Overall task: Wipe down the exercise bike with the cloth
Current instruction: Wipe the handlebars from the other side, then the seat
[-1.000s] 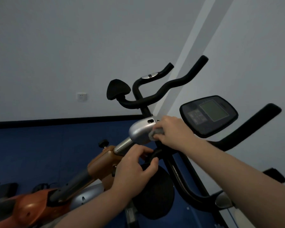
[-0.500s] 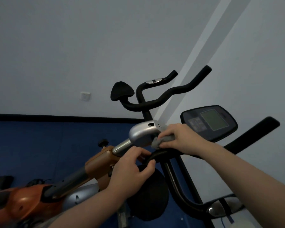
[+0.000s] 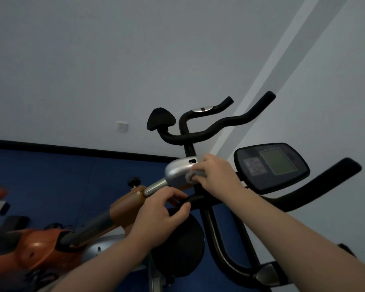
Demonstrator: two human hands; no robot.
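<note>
Right hand: our right hand (image 3: pixel 216 175) clenches the grey cloth (image 3: pixel 193 175) against the silver cap (image 3: pixel 177 172), at 1 o'clock from our left hand.
Left hand: our left hand (image 3: pixel 162 216) curls its fingers (image 3: pixel 182 207) round the black handlebar (image 3: pixel 198 200).
Change: the cloth has slid back onto the cap's right edge since half a second ago.
Meaning: we judge the exercise bike (image 3: pixel 124 209) only partly wiped; the console (image 3: pixel 271 165) remains.

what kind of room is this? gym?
Probably a small gym or fitness room. An exercise bike with a console display is being wiped with a cloth, a second set of black handlebars stands behind, and blue flooring meets plain grey walls.
</note>
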